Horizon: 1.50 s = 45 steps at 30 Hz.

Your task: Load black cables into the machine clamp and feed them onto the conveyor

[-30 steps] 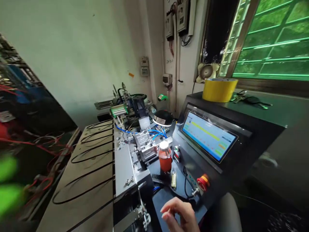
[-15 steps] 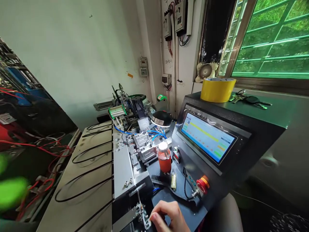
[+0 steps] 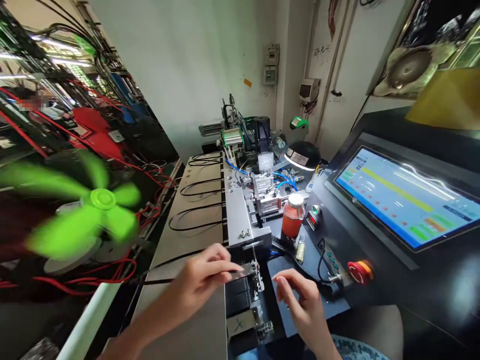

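Observation:
My left hand [image 3: 208,275] reaches in over the machine's front end, fingers bent and drawn together near a small metal fixture [image 3: 258,277]. Anything in its fingertips is too small to make out. On the other side of the fixture, my right hand [image 3: 302,300] has thumb and index finger pinched; what sits between them, if anything, cannot be made out. Past the hands, a metal rail plate [image 3: 238,215] leads to a block of pneumatic cylinders [image 3: 268,195] with blue air tubes. A clear jar of orange-red contents [image 3: 291,220] with a white lid stands beside it.
At right are a control panel with a lit touchscreen [image 3: 405,195] and a red emergency stop button [image 3: 359,273]. Black cable loops [image 3: 195,217] cross the bench at left. A green fan [image 3: 101,200] spins at far left, near red cables. A lamp [image 3: 303,154] shines behind the jar.
My left hand has come into view and moved in beside the fixture. My right hand stays near the fixture, still pinched. The view has turned left, bringing the fan fully into sight.

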Tool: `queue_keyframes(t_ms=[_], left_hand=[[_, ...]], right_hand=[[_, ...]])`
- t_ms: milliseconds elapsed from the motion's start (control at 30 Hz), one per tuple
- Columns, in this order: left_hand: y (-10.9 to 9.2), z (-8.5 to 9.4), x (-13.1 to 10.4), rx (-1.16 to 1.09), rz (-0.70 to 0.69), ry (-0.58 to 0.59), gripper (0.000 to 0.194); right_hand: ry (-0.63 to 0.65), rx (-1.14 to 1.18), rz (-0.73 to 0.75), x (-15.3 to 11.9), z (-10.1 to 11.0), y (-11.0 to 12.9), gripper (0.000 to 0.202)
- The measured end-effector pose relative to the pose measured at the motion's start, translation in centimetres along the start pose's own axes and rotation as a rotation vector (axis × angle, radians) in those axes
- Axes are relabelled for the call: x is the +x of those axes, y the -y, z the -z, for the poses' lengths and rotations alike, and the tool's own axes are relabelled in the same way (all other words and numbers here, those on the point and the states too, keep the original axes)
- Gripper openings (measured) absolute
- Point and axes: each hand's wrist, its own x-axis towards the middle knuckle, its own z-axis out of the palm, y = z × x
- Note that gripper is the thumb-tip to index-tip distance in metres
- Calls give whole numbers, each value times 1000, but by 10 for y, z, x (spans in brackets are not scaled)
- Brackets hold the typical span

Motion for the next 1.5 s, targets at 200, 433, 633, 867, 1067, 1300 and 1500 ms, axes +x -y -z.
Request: queue_keyframes(t_ms=[200, 433, 633, 867, 1067, 1300, 1500], left_hand=[[-4, -41, 14, -120, 47, 124, 25], [4, -50, 4, 1, 18, 157, 23], [3, -32, 3, 100, -68, 391, 23], [-4, -60, -1, -188, 159, 9, 26], [-5, -62, -2, -217, 200, -2, 27], [14, -53, 8, 58, 295, 73, 32], [16, -59, 9, 157, 303, 133, 33]], right_hand=[[-39, 52, -48, 1, -8, -9, 16], [63, -8, -46, 8, -14, -8, 24], [337, -133, 34, 10, -7, -1, 24], [-208, -206, 324, 10, -38, -11, 18], [-278, -285, 330, 10, -47, -18, 24], [-193, -242, 90, 13, -19, -28, 28], [-171, -244, 84, 13, -20, -33, 29]])
